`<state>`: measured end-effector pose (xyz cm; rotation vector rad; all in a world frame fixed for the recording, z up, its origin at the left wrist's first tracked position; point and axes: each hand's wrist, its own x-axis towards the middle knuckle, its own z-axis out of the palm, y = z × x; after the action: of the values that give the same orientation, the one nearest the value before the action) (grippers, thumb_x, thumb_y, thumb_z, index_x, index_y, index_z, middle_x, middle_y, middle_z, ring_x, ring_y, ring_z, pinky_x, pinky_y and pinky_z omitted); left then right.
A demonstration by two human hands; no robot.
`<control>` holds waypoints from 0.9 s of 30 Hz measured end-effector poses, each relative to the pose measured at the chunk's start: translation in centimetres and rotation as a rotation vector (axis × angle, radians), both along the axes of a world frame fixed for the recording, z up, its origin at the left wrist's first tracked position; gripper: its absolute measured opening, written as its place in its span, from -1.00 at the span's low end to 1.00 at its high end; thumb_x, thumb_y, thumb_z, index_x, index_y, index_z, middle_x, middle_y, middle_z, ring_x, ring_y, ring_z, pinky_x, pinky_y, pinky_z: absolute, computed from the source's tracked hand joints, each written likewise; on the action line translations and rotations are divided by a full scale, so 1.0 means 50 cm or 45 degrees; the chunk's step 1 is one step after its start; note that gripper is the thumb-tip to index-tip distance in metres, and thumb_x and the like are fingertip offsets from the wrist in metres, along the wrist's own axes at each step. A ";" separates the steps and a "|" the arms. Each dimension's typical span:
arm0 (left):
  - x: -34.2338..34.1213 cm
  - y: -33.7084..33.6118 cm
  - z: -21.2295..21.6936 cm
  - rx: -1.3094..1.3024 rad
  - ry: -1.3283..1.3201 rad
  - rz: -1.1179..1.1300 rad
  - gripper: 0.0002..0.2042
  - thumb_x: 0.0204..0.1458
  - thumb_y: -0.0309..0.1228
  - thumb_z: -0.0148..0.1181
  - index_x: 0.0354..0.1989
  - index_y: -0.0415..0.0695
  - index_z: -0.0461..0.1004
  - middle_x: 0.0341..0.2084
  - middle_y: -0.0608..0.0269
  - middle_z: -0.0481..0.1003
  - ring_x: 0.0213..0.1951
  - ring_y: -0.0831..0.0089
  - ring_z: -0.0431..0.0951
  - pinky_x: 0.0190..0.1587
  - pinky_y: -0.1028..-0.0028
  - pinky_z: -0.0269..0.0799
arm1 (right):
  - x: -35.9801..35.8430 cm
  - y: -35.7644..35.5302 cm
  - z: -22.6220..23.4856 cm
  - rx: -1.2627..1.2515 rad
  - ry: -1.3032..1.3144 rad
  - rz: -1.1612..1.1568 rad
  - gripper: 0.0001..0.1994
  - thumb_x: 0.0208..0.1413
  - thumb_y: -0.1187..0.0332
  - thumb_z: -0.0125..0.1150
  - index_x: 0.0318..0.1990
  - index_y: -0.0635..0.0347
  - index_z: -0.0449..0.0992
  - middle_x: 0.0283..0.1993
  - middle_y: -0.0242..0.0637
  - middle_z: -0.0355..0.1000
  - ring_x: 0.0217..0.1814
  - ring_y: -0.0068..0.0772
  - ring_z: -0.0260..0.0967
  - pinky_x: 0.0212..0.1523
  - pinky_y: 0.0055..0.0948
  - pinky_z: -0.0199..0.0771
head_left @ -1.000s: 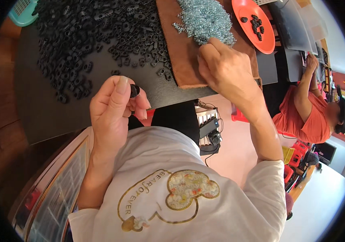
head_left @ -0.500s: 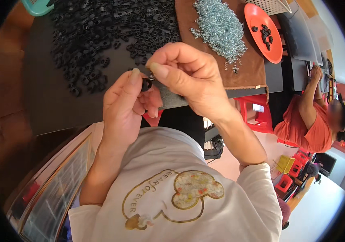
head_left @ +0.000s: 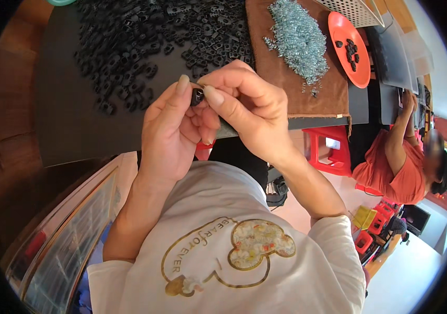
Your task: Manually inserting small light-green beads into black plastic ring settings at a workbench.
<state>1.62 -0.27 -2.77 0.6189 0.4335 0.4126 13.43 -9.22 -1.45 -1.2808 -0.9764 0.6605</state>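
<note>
Thumb and fingers of my left hand (head_left: 168,128) grip one small black part (head_left: 197,96), held up over the near edge of the worktop (head_left: 77,138). At its right side my right hand (head_left: 249,102) is drawn narrow, thumb and forefinger tips nearly meeting; whether they pinch a coil I cannot tell. So this piece looks to me partway through, and I take the work on it as unfinished. Farther out, a broad heap of loose black parts (head_left: 129,47) spreads over the worktop, and to its right, on a brown cloth (head_left: 317,107), lies a big pile of silvery springs (head_left: 299,44), a few strayed toward me. Beyond the cloth, an orange plate (head_left: 362,76) bears only a small cluster of black pieces (head_left: 353,56); I read those as the ones done, though their insides are too small to make out. Set against both heaps, that is very little: by my judgement I am near the start, with nearly everything left.
</note>
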 end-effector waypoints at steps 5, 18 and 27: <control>-0.001 0.001 0.001 -0.049 -0.030 0.008 -0.63 0.32 -0.15 -0.13 -0.35 -0.19 0.43 -0.62 0.25 0.47 -0.66 0.59 0.40 -0.61 0.63 0.33 | 0.012 -0.015 0.014 0.089 -0.649 -0.077 -0.83 0.08 0.60 0.17 -0.16 0.32 0.55 -0.37 -0.24 0.41 -0.35 -0.36 0.42 -0.35 -0.46 0.45; -0.009 -0.020 0.006 0.187 0.008 -0.013 -0.69 0.31 -0.18 -0.06 -0.23 -0.21 0.43 -0.53 0.36 0.43 -0.53 0.66 0.40 -0.47 0.67 0.33 | 0.013 -0.024 0.025 0.047 -0.892 -0.107 -0.78 -0.08 0.57 0.27 -0.21 0.29 0.50 -0.38 -0.20 0.38 -0.50 -0.27 0.41 -0.54 -0.37 0.43; -0.052 -0.022 -0.005 0.332 -0.050 -0.099 -0.77 0.30 -0.28 -0.03 -0.17 -0.21 0.41 -0.45 0.31 0.50 -0.47 0.69 0.41 -0.39 0.68 0.34 | 0.054 -0.035 0.031 -0.282 -0.492 -0.085 -0.89 0.06 0.52 0.21 -0.25 0.35 0.52 -0.48 -0.28 0.38 -0.54 -0.48 0.30 -0.51 -0.49 0.29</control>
<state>-0.99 -1.38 -3.04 0.8766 0.3192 0.4094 16.11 -11.00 0.12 -1.6703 -1.1907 0.4871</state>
